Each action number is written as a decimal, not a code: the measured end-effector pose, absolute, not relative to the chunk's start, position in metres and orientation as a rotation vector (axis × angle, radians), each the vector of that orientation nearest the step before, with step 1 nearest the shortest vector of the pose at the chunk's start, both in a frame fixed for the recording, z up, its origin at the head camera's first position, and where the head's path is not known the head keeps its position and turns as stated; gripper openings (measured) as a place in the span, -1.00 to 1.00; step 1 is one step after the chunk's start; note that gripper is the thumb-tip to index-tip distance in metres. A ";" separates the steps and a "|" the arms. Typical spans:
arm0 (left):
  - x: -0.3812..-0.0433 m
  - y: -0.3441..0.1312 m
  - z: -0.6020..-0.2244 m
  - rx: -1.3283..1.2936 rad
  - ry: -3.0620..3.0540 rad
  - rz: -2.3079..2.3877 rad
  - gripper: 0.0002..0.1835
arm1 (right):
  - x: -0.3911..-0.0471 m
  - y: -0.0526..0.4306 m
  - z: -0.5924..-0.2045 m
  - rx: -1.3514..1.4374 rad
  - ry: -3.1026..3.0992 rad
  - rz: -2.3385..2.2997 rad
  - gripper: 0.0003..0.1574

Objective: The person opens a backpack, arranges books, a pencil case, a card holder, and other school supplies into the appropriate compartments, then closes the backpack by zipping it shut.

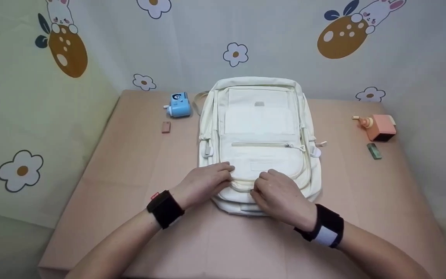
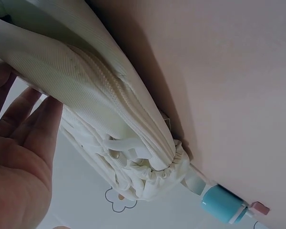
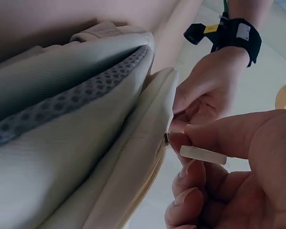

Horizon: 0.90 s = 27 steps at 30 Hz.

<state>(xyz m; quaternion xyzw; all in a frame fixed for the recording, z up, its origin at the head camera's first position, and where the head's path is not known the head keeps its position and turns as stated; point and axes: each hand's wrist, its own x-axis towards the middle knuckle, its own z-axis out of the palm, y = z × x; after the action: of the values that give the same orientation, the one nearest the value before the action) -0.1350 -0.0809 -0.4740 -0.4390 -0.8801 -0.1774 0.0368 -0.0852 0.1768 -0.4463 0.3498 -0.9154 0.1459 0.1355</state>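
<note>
A cream backpack (image 1: 261, 120) lies on the table with its front pockets facing up. At the bottom of the front pocket, my left hand (image 1: 206, 180) holds the pocket's edge, its fingertips on the fabric. To its right, my right hand (image 1: 281, 197) bends over the same lower edge. The right wrist view shows that hand pinching a pale zipper pull (image 3: 203, 155) between thumb and fingers. The small metal slider (image 3: 166, 139) sits on the zipper seam (image 3: 148, 183) beside the fingertips. A second zipper (image 1: 259, 145) crosses the pocket higher up.
Left of the backpack stand a blue crank pencil sharpener (image 1: 179, 105) and a small pink block (image 1: 166, 127). At the right are an orange crank pencil sharpener (image 1: 379, 127) and a small green block (image 1: 374, 151). A patterned curtain (image 1: 192, 46) hangs behind the table (image 1: 130, 155).
</note>
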 end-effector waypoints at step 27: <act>-0.134 -0.081 -0.475 -1.345 -2.711 -0.585 -0.89 | -0.093 0.257 -0.449 1.083 -2.716 0.569 -0.76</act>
<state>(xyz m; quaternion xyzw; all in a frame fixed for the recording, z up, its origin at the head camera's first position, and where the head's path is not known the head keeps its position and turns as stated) -0.1343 -0.0811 -0.4754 -0.4362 -0.8791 -0.1898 0.0294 -0.0934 0.2575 -0.4494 0.3623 -0.9088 0.1905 0.0813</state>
